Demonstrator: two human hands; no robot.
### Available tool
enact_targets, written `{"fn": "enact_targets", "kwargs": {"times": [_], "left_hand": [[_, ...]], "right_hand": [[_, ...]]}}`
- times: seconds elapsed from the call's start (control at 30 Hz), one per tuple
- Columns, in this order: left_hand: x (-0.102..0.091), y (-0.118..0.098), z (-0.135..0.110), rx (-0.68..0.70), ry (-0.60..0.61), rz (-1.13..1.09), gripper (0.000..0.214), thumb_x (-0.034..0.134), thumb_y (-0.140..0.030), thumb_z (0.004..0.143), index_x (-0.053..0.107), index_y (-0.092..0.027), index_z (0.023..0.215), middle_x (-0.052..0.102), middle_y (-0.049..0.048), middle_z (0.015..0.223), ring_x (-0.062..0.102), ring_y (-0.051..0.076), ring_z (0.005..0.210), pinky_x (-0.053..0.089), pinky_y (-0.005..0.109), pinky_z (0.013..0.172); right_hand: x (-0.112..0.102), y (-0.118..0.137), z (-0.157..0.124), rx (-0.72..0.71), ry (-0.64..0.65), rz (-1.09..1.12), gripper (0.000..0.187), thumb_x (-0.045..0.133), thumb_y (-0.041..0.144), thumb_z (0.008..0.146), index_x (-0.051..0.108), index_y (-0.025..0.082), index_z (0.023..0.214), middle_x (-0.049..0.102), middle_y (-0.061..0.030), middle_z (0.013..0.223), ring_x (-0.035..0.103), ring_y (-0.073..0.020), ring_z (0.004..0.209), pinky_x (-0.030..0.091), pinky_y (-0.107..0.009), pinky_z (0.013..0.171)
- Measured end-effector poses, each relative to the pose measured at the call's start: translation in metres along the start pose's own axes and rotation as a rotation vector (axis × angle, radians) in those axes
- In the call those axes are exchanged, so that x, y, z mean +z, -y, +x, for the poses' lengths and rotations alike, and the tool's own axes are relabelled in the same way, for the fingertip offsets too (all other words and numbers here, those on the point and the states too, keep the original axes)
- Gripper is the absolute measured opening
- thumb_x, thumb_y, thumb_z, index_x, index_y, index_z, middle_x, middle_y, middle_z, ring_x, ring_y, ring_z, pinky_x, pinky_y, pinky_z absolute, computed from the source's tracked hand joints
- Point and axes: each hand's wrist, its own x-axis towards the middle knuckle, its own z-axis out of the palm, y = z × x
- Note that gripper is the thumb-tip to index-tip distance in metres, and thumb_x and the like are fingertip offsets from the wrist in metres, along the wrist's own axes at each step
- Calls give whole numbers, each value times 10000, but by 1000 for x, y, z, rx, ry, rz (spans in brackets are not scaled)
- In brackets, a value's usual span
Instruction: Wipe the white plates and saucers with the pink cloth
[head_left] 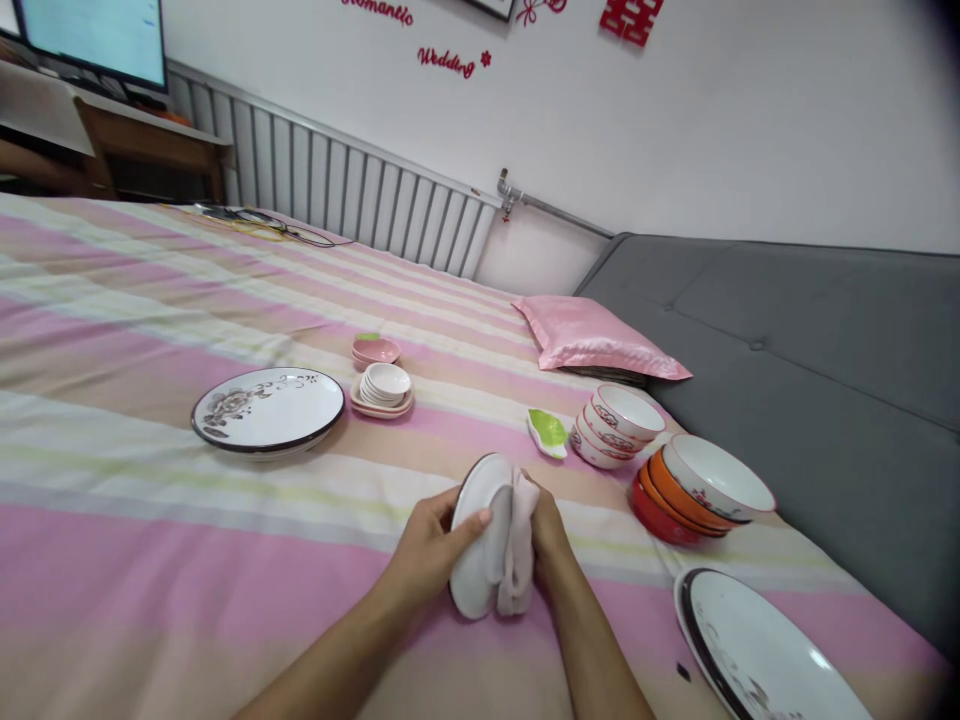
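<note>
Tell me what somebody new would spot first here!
Probably the middle, where the left hand holds a tilted white dish and the right hand holds a pale pink cloth against it. Next might come the stacked bowls on the right, red and orange under white, and the shiny pink pillow by the grey headboard. High on the wall, red "Wedding" lettering stands out.

The dish (469, 592) is white, the cloth (517, 555) pale pink.
</note>
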Motion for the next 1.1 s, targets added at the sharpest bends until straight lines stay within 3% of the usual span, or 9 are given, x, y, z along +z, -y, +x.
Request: {"fn": "enact_targets", "kwargs": {"times": [0.13,0.23,0.43,0.7,0.87,1.1], "left_hand": [[-11,4,5,-181,-250,-110,466,694,-434,674,643,-112,1006,694,116,873,635,235,750,485,321,655],[-20,9,9,-267,-327,-44,455,709,-387,655,629,-90,989,696,148,869,655,253,748,506,339,649],[-26,21,15,-162,-463,215,527,776,-229,537,599,-122,1022,648,151,1061,603,278,942,472,336,751],[-31,26,11,-102,-383,347,498,732,-242,583,589,-100,1039,665,148,1004,623,266,867,489,328,684],[-33,28,4,-46,-369,380,497,709,-286,622,581,-106,1068,659,143,1041,626,248,889,496,308,703],[-30,20,-15,18,-351,411,491,704,-335,632,598,-115,1058,659,132,1056,620,258,922,497,316,741]], "right_hand": [[0,-4,-2,-21,92,-92,480,462,615,749,638,171,705,632,-3,633,553,-190,648,420,-277,620],[-1,-5,-4,-32,120,-146,435,498,581,744,653,175,741,663,-20,723,570,-205,742,416,-275,676],[-4,-8,-3,-19,80,-229,384,485,523,775,668,201,876,686,-38,904,576,-225,869,400,-293,756],[-6,-4,-15,-64,36,-227,406,435,534,803,658,195,815,690,-36,844,590,-219,839,403,-295,752],[-6,7,-33,-145,42,-187,452,364,552,842,651,210,918,685,-33,966,589,-205,940,400,-302,848],[-12,17,-63,-228,60,-151,471,409,554,837,618,208,1078,644,-65,1116,561,-216,1062,390,-338,937]]}}
